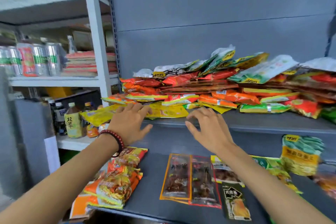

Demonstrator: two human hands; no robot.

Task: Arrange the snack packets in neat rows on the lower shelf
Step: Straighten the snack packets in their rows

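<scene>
Both hands reach forward to the front edge of the upper shelf (272,123). The left hand (129,122), with a bead bracelet (114,136) on its wrist, is open, its straight fingers laid over a yellow packet (169,112) at the near edge of a heap. The right hand (209,127) hovers just to its right above the shelf's bare lip, fingers spread and loosely bent, holding nothing.

At the far left, a white rack (94,42) holds cans (40,58) on its middle level and bottles (72,123) lower down. Beside it stands grey shelving. The heap (218,85) of snack packets, orange, red, yellow and green, lies flat and overlapping untidily across the whole upper shelf.

On the lower shelf (154,178), nearer the viewer, an orange stack (116,183) sits at the left end under the left forearm. In the middle, flat packets lie side by side and touching: an orange-edged packet (176,176), a red-edged packet (203,182), then a third packet (223,171) partly hidden by the right forearm. A dark packet (235,202) lies just in front of the third. At the right, a green-and-yellow packet (300,154) stands against the back. Beyond it the picture is blurred.
</scene>
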